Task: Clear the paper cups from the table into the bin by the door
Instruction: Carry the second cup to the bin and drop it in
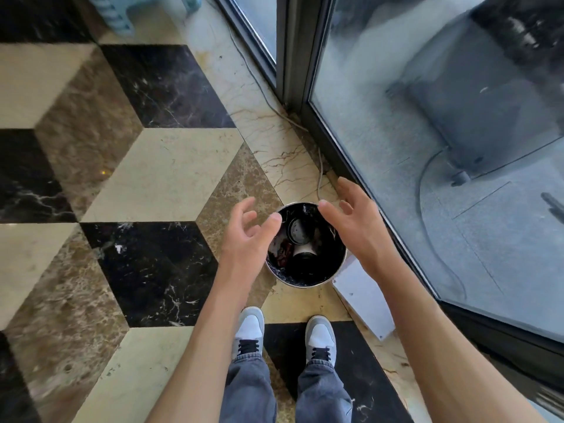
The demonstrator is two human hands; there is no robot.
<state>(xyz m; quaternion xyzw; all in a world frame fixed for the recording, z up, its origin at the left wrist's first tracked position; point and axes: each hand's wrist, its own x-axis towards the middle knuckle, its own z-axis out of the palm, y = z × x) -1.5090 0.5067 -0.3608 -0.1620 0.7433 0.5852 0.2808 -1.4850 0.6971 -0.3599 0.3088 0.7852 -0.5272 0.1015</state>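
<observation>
A round metal bin (331,274) lined with a black bag stands on the floor by the glass door, just ahead of my feet. Two paper cups lie inside it: one (298,229) shows its round end, the other (305,251) lies on its side below it. Some reddish rubbish sits at the bin's left. My left hand (248,232) hovers over the bin's left rim, fingers spread, holding nothing. My right hand (355,221) hovers over the right rim, likewise spread with nothing in it.
A glass sliding door with a dark frame (338,154) runs along the right. A thin cable (319,175) trails on the floor beside the frame. A white flat board (364,297) lies right of the bin. A light blue stool (119,13) stands at the far top left.
</observation>
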